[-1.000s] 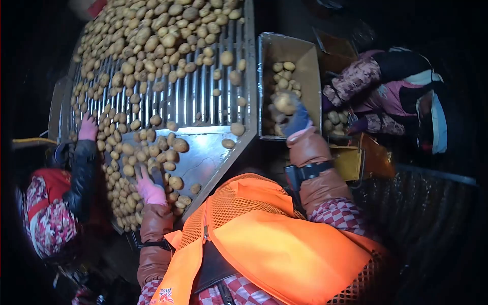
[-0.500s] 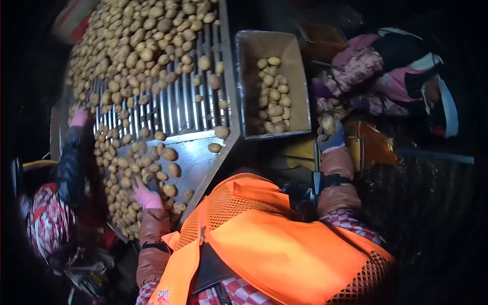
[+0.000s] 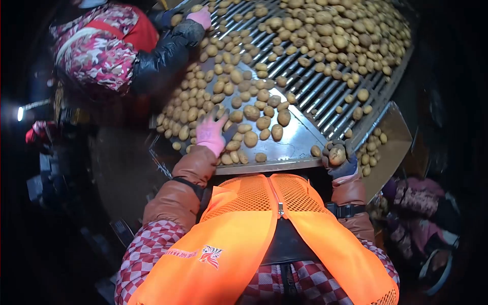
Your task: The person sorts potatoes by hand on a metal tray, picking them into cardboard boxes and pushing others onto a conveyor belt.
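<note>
My left hand point(image 3: 211, 133), in a pink glove with dark fingertips, lies over the loose potatoes point(image 3: 190, 107) on the metal tray. Its fingers are spread, touching or just above them. At the tray's near right corner, my right hand point(image 3: 345, 166) wears a dark-fingered glove and has its fingers curled round a potato point(image 3: 336, 155). Right beside that hand, a smaller potato point(image 3: 315, 151) rests on the tray edge. Several larger potatoes point(image 3: 263, 122) lie scattered on the bare metal point(image 3: 297, 145) between my hands.
Sloping metal bars point(image 3: 315, 96) carry a big heap of potatoes point(image 3: 351, 35) at the back right. Beyond my right hand stands a cardboard box point(image 3: 396, 137) partly filled with potatoes. A co-worker point(image 3: 101, 46) reaches in from the upper left; another person point(image 3: 422, 208) bends at the lower right.
My view has swung left, so the tray now sits ahead of me. My right hand has come from beyond the box to the tray corner, still holding a potato. The left stays over the potatoes.
</note>
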Tool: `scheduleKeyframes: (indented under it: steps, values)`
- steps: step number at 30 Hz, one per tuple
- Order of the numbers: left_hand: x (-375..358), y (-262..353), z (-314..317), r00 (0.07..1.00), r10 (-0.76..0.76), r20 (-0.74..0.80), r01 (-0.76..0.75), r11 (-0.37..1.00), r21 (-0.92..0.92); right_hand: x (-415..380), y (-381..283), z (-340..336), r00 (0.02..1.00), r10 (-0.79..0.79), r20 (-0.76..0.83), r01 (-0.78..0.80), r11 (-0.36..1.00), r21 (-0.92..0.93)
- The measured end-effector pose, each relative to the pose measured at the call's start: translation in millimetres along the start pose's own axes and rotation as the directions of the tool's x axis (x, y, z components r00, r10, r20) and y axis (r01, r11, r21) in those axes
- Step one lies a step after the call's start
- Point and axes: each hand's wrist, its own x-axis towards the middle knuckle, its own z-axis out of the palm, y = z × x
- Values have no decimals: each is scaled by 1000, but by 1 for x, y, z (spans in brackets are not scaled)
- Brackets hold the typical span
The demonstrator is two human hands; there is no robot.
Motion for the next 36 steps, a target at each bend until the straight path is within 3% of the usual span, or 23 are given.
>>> scheduleKeyframes:
  steps: [1, 2, 5, 7, 8, 9, 10, 13, 15, 17, 18, 19, 20, 22, 24, 26, 27, 28, 29, 30, 32, 35, 36]
  values:
    - [-9, -19, -4, 978, -81, 191, 57, 990, 132, 15, 1, -2, 995, 43, 87, -45, 999, 21]
    - [-23, -41, 3, 993, -61, 99, 53, 995, 88, 30, 1, -4, 993, 116, -25, -116, 993, -5]
    - [-50, -75, 6, 956, -292, 14, 292, 954, -72, 61, 2, 43, 905, 195, -377, -260, 957, -128]
    - [-48, -65, 0, 918, -382, -107, 376, 924, -71, 92, 15, 70, 950, 210, -232, -261, 941, -215]
    - [-44, -48, -6, 935, -292, -203, 290, 956, -42, 104, 25, 92, 972, 174, -160, -218, 919, -328]
    - [-37, -27, -9, 963, -197, -184, 181, 978, -99, 117, 29, 96, 983, 156, -98, -184, 835, -518]
    - [-36, -17, -16, 982, -95, -164, 67, 984, -167, 123, 35, 144, 943, 263, -203, -330, 804, -495]
    - [-34, -33, -8, 992, 125, -31, -127, 988, -90, 174, 43, 116, 965, 245, -95, -217, 543, -811]
    - [-42, -70, 8, 985, -163, 54, 171, 955, -244, 174, 37, 124, 975, 223, 7, -81, 384, -920]
    - [-43, -94, 18, 936, -341, 92, 353, 907, -228, 174, 33, 126, 965, 217, -147, -261, 760, -595]
    - [-43, -99, 18, 920, -386, 71, 393, 908, -147, 193, 24, 64, 933, 356, 49, -285, 817, -501]
    - [-33, -101, 15, 919, -393, -16, 385, 907, -173, 173, 27, 108, 964, 179, -195, -261, 769, -583]
    - [-20, -103, 12, 913, -395, -102, 370, 908, -197, 169, 30, 117, 943, 198, -269, -312, 808, -500]
    - [13, -106, 14, 925, -307, -224, 269, 945, -184, 174, 44, 96, 892, 299, -341, -405, 861, -306]
    - [52, -111, 20, 899, -297, -321, 288, 955, -75, 165, 62, 122, 903, 324, -283, -413, 834, -366]
    - [88, -104, 13, 860, -423, -286, 379, 904, -199, 177, 85, 107, 922, 347, -170, -385, 853, -351]
    - [98, -100, 23, 887, -443, -133, 420, 892, -167, 172, 87, 132, 912, 273, -306, -392, 801, -452]
    - [106, -94, 29, 888, -458, 27, 458, 880, -129, 173, 92, 140, 919, 272, -285, -375, 823, -426]
    - [110, -85, 36, 898, -419, 136, 433, 897, -92, 175, 94, 141, 910, 318, -266, -399, 845, -356]
    - [105, -61, 5, 918, -257, 302, 275, 961, -16, 178, 95, 140, 899, 364, -245, -426, 859, -285]
    - [83, -33, 1, 952, -110, 286, 117, 993, -8, 180, 100, 136, 900, 349, -260, -411, 878, -245]
    - [33, -30, 18, 981, 192, -29, -193, 979, -59, 176, 95, 139, 910, 308, -278, -386, 875, -292]
    - [24, -33, 6, 977, 183, 113, -183, 983, -10, 181, 96, 134, 957, 229, -179, -275, 913, -302]
